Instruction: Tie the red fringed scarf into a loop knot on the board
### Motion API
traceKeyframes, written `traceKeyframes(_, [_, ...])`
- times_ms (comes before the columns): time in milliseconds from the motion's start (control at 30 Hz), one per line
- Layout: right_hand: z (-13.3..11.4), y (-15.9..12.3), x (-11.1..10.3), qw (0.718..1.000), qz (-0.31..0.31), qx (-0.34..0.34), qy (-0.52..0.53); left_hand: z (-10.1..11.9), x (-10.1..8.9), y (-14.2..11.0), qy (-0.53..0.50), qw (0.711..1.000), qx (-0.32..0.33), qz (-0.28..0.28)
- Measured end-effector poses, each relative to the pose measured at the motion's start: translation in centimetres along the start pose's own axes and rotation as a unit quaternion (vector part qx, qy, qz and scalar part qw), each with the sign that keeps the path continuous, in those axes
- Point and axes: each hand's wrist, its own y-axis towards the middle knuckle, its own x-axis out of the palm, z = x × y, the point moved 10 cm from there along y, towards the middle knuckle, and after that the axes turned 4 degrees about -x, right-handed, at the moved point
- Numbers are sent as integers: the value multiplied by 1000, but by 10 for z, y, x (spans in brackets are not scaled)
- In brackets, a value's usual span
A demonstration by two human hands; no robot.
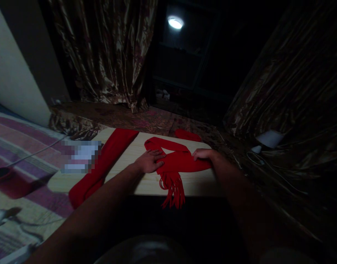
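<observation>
A red fringed scarf [175, 162] lies partly folded on a pale wooden table [146, 185]. Its tassels hang toward me over the near edge, and one strip loops up behind, leaving a gap where wood shows. My left hand [150, 161] rests flat on the scarf's left part, fingers stretched out. At the right end, my right hand [203, 154] has its fingers curled on the scarf's edge. A long red cloth strip [109, 157] lies slantwise across the table's left side. More red cloth [187, 134] shows at the far edge; whether it joins the scarf I cannot tell.
A blurred-out item [82, 157] is on the table's left end. Left of it are a striped bedspread [33, 146], a dark red round container [13, 183] and cables. Patterned curtains [110, 55] hang behind. A white lamp-like object [270, 138] with a cord is at right.
</observation>
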Motion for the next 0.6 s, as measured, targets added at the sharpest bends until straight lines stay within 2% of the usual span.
traceKeyframes(67, [0,-2,4,996,-54,-11,63,-1,1,0,-10,1000,-1,0])
traceKeyframes(100, [-3,-2,0,994,-57,-17,87,-1,1,1,-16,1000,0,0])
traceKeyframes(300, [-29,10,-49,995,63,-26,79,-6,-6,1,-55,998,-16,22])
traceKeyframes(400, [-47,19,-64,993,101,-37,47,-7,-15,1,-76,996,-20,47])
traceKeyframes(467, [-56,26,-64,993,106,-35,22,-8,-19,0,-91,994,-20,56])
traceKeyframes(600, [-60,38,-47,991,96,-2,-91,-11,-19,1,-102,992,-26,65])
